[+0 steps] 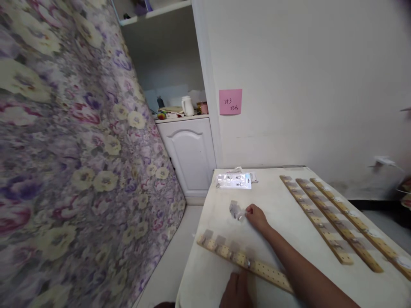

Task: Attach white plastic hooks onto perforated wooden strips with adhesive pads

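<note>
My right hand (256,217) reaches out over the white table (282,214), fingers pinched on a small clear plastic packet (236,210) with a metal piece inside. A wooden strip with rows of holes (257,266) lies slanted across the near part of the table, with several small clear packets hung along its left half. At the bottom edge my left hand (236,290) lies flat by the strip's near side, touching it. A stack of clear packets (233,180) rests at the table's far left corner.
Three more wooden strips (334,222) with packets lie side by side on the right of the table. A pink sticky note (230,102) is on the wall behind. A floral-patterned surface (70,162) fills the left. A white cabinet (189,154) stands beyond the table.
</note>
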A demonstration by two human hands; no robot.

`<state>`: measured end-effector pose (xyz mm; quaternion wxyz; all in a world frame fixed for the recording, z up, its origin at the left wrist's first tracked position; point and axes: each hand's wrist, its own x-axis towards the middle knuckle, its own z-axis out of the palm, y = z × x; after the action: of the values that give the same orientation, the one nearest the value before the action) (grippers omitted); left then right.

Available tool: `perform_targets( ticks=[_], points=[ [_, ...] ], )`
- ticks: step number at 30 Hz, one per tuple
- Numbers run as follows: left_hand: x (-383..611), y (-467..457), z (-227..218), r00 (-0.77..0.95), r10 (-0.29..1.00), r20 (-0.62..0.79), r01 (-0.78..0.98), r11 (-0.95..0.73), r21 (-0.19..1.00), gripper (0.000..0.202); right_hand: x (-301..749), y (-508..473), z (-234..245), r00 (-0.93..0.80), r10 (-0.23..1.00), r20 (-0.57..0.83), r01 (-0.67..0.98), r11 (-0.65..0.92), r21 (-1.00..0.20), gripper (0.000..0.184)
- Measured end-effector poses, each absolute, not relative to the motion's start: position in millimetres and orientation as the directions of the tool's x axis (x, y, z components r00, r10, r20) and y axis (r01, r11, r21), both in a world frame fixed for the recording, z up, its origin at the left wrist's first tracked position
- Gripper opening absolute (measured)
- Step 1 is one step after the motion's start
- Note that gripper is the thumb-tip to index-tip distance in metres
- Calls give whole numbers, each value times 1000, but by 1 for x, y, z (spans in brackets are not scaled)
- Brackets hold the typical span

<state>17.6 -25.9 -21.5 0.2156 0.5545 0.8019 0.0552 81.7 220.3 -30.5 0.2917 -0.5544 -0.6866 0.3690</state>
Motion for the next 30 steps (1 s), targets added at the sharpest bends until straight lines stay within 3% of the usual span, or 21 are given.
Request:
perform_targets(
  ticks=[4,9,18,26,30],
  points=[
    [19,-31,-15,-287,928,-239,863,359,357,59,94,218,-27,-229,972,-50,421,53,-905,4],
    [23,-42,-9,-245,969,-34,882,237,407,50,131,201,-16,-304,944,-129,245,-54,-968,15],
    [26,-50,-10,-205,960,191,883,97,459,38,197,135,-2,-621,762,-183,57,-189,-980,25],
    [38,-58,-27,-135,927,351,871,-58,487,34,190,108,-11,-633,760,-146,107,-100,-989,21],
    [56,-59,-32,-128,936,328,858,-62,510,42,189,108,-18,-581,801,-141,123,-85,-989,18]
  ],
)
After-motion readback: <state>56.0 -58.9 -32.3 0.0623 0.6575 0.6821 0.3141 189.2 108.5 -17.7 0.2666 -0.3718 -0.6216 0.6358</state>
